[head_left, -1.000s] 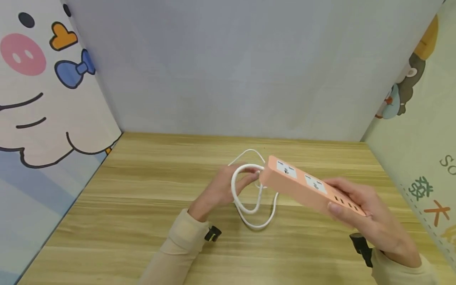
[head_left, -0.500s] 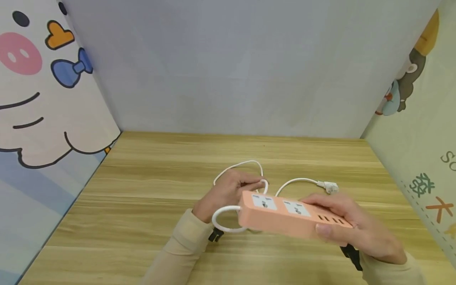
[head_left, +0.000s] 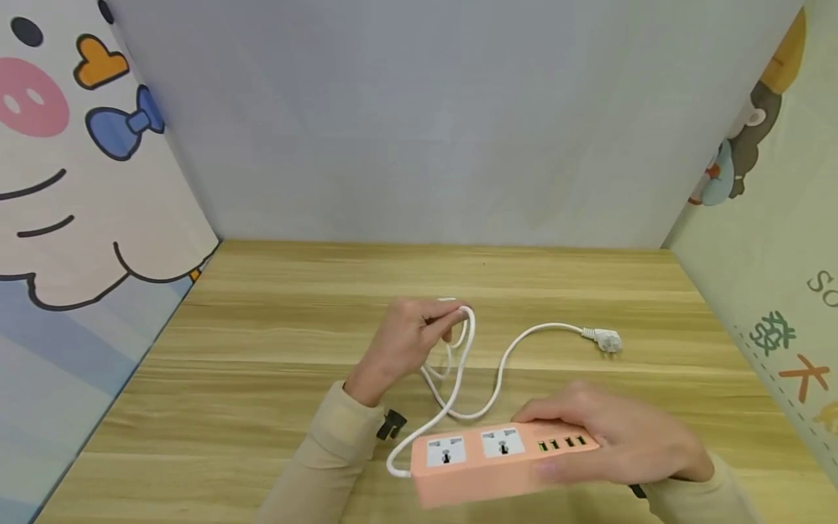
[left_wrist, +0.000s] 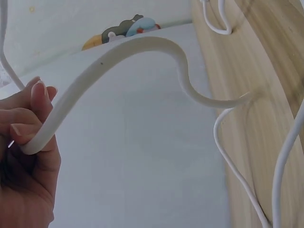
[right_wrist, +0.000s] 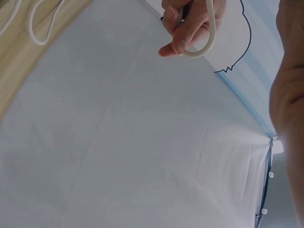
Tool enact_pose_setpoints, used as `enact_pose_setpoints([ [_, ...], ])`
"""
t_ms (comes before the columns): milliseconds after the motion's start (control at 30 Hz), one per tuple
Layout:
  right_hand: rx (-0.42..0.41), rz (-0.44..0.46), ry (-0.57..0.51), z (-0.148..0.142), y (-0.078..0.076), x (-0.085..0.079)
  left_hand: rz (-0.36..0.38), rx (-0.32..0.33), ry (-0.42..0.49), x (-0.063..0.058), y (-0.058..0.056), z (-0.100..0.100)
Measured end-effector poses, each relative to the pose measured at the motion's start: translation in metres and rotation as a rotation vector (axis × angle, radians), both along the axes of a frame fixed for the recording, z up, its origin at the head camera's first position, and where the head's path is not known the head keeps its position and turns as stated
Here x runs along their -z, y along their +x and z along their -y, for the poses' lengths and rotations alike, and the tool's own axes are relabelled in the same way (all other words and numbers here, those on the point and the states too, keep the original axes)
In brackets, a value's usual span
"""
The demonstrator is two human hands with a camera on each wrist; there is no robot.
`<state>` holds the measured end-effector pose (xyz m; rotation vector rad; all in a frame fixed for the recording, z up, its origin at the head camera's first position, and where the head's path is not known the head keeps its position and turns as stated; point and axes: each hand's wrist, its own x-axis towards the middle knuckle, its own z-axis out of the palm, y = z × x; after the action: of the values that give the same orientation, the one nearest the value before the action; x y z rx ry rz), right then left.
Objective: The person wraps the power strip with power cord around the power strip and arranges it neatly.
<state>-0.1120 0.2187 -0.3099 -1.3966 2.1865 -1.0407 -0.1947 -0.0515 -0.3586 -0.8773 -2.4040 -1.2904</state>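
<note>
A peach-coloured power strip (head_left: 481,466) with two white sockets and several USB ports sits low in the head view. My right hand (head_left: 622,440) grips its right end, thumb on the near side and fingers over the far side. From its left end a white cord (head_left: 452,393) loops up to my left hand (head_left: 412,338), which pinches it between thumb and fingers. In the left wrist view the held cord (left_wrist: 109,59) arches away from the fingertips toward the table. The cord's white plug (head_left: 607,340) lies on the table to the right, prongs toward the near side.
The wood-grained table (head_left: 294,291) ends at a grey-white cloth backdrop (head_left: 419,131). Printed cartoon panels stand at the left (head_left: 78,182) and right (head_left: 785,255) edges. Slack cord (head_left: 500,378) curves over the table between the hands and the plug.
The power strip has come down toward the near edge and left, turning nearly level, in my right hand. My left hand has lifted the pinched cord slightly. The plug has come into view.
</note>
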Motion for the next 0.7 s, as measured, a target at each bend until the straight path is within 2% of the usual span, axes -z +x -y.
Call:
enact_pose_setpoints([
  [133,-0.054,0.013,0.029,0.005,-0.003,0.005,-0.057,-0.023,0.025,-0.006,0.004,0.004],
  [367,-0.031,0.113,0.13,0.005,-0.003,0.012,-0.203,-0.049,0.069,-0.018,0.012,0.006],
  [500,-0.015,0.054,0.111,0.007,-0.003,0.015,-0.282,-0.06,0.123,-0.026,0.021,0.006],
  [633,0.074,-0.026,0.159,0.011,-0.002,0.017,-0.325,-0.039,0.176,-0.033,0.028,0.005],
  [700,0.121,-0.029,0.188,0.013,-0.002,0.017,-0.34,-0.022,0.198,-0.037,0.032,0.004],
])
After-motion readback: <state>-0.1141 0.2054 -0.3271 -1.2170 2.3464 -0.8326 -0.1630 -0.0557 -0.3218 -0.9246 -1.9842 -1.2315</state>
